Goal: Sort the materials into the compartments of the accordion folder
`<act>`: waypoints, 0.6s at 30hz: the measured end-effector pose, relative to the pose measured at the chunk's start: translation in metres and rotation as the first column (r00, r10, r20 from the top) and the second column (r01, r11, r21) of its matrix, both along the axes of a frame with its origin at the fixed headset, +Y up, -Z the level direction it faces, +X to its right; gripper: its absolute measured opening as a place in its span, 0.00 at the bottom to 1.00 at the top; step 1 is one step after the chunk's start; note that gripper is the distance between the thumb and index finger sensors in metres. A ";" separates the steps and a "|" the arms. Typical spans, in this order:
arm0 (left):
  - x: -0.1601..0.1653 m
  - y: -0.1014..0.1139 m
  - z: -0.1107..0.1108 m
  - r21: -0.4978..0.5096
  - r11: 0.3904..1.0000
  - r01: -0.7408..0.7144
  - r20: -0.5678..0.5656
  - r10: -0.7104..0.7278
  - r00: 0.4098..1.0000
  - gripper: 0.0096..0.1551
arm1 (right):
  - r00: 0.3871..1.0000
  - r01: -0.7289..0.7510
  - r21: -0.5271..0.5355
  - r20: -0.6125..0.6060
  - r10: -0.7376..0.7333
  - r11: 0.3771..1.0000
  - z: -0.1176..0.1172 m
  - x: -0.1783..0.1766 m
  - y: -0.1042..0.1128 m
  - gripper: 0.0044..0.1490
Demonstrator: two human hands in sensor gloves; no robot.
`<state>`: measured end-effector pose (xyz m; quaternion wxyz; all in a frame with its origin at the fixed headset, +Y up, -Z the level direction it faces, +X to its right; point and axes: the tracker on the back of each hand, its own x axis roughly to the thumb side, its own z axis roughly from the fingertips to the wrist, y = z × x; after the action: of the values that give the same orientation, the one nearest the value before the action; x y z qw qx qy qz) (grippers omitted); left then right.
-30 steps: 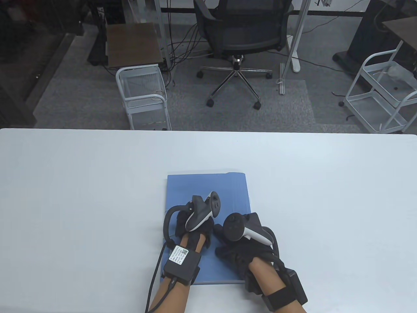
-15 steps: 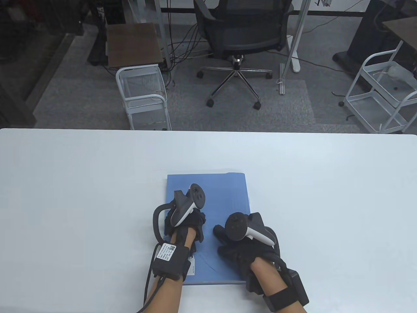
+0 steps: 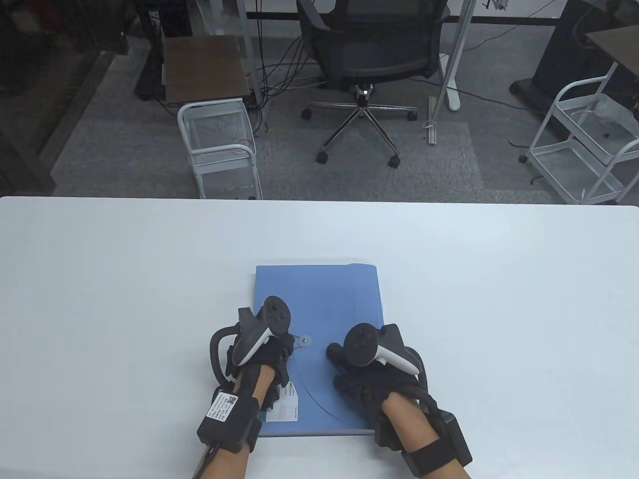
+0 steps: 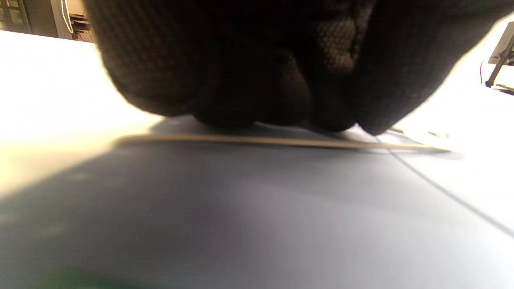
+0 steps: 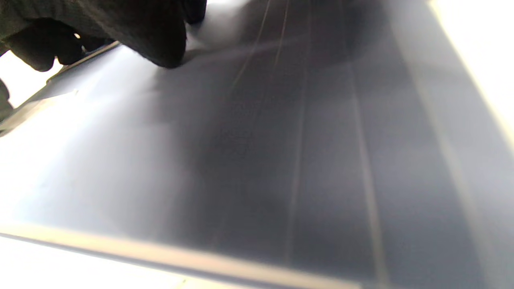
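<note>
Flat on the white table (image 3: 150, 279), the blue accordion folder (image 3: 324, 299) is lying closed near the front edge, its long side running away from the person. Its cover is showing a small round white button clasp (image 3: 305, 341) with a thin string leading off toward the left hand, a curved flap line sweeping below it, and a white label (image 3: 286, 403) at the near left corner. In the right wrist view the cover (image 5: 321, 160) is showing several straight creases running along it.

The left hand (image 3: 264, 352) is sitting over the folder's left edge, just left of the clasp. In the left wrist view its gloved fingers (image 4: 241, 72) are bunched together and curled down, their tips touching the folder's surface (image 4: 241, 208) beside a thin pale line that may be the string; whether they are actually pinching it I cannot tell.

The right hand (image 3: 372, 379) is resting on the near right part of the cover, fingers pointing left. In the right wrist view one fingertip (image 5: 160, 44) is pressing down on the cover, with nothing visibly gripped.
</note>
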<state>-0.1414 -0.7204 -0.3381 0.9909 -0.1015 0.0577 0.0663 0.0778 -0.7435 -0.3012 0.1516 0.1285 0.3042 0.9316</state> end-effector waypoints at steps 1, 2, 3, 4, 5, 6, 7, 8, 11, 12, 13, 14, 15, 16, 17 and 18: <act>-0.001 0.002 0.002 -0.011 1.000 0.002 0.002 -0.002 1.000 0.17 | 1.000 0.003 -0.001 0.000 -0.003 1.000 0.000 0.000 0.000 0.39; -0.004 0.005 0.006 -0.014 1.000 -0.002 0.004 0.002 1.000 0.17 | 1.000 0.007 0.003 -0.002 -0.007 1.000 0.001 -0.001 0.000 0.39; -0.007 0.010 0.011 0.008 1.000 -0.019 0.000 0.019 1.000 0.17 | 1.000 0.004 0.000 -0.007 -0.004 1.000 0.001 -0.001 -0.001 0.39; -0.008 0.013 0.014 0.031 0.999 -0.039 -0.001 0.039 0.999 0.18 | 1.000 0.004 -0.001 -0.008 -0.004 1.000 0.002 -0.001 -0.001 0.39; -0.011 0.018 0.018 0.060 0.996 -0.070 0.009 0.069 0.998 0.18 | 1.000 0.007 0.000 -0.010 -0.007 1.000 0.002 -0.001 -0.001 0.39; -0.012 0.021 0.021 0.076 0.993 -0.089 0.011 0.088 0.996 0.19 | 1.000 0.009 0.003 -0.012 -0.009 1.000 0.002 -0.001 -0.001 0.39; -0.014 0.026 0.026 0.100 0.988 -0.116 0.011 0.115 0.993 0.20 | 1.000 0.012 0.011 -0.017 -0.011 1.000 0.003 -0.002 -0.001 0.39; -0.016 0.031 0.030 0.119 0.983 -0.138 0.026 0.136 0.990 0.20 | 1.000 0.012 0.016 -0.021 -0.012 1.000 0.004 -0.002 -0.001 0.39; -0.021 0.039 0.040 0.204 0.957 -0.207 0.068 0.197 0.978 0.21 | 0.999 0.032 0.041 -0.035 -0.031 0.999 0.005 -0.002 0.001 0.41; -0.022 0.039 0.042 0.228 0.944 -0.241 0.097 0.224 0.970 0.21 | 0.999 0.037 0.058 -0.042 -0.035 0.998 0.007 -0.001 0.003 0.41; -0.023 0.040 0.043 0.232 0.936 -0.265 0.111 0.246 0.963 0.21 | 0.998 0.039 0.082 -0.050 -0.035 0.996 0.008 -0.001 0.006 0.41; -0.024 0.041 0.044 0.234 0.927 -0.293 0.131 0.268 0.954 0.22 | 0.998 0.042 0.109 -0.051 -0.036 0.993 0.010 0.001 0.011 0.41; -0.025 0.042 0.044 0.243 0.914 -0.325 0.162 0.292 0.943 0.22 | 0.998 0.054 0.125 -0.047 -0.048 0.991 0.012 0.003 0.016 0.41; -0.025 0.043 0.045 0.255 0.903 -0.347 0.182 0.307 0.934 0.23 | 0.996 0.084 0.153 -0.049 -0.078 0.985 0.014 0.006 0.023 0.41; -0.026 0.045 0.046 0.276 0.886 -0.373 0.210 0.323 0.923 0.24 | 0.991 0.128 0.198 -0.053 -0.120 0.972 0.015 0.008 0.030 0.40; -0.026 0.047 0.047 0.298 0.872 -0.389 0.240 0.327 0.914 0.24 | 0.985 0.171 0.245 -0.048 -0.164 0.954 0.016 0.011 0.039 0.40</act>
<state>-0.1672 -0.6734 -0.2913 0.9647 0.0561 -0.0651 0.2488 0.0892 -0.7046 -0.2849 0.2085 0.1845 0.1755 0.9443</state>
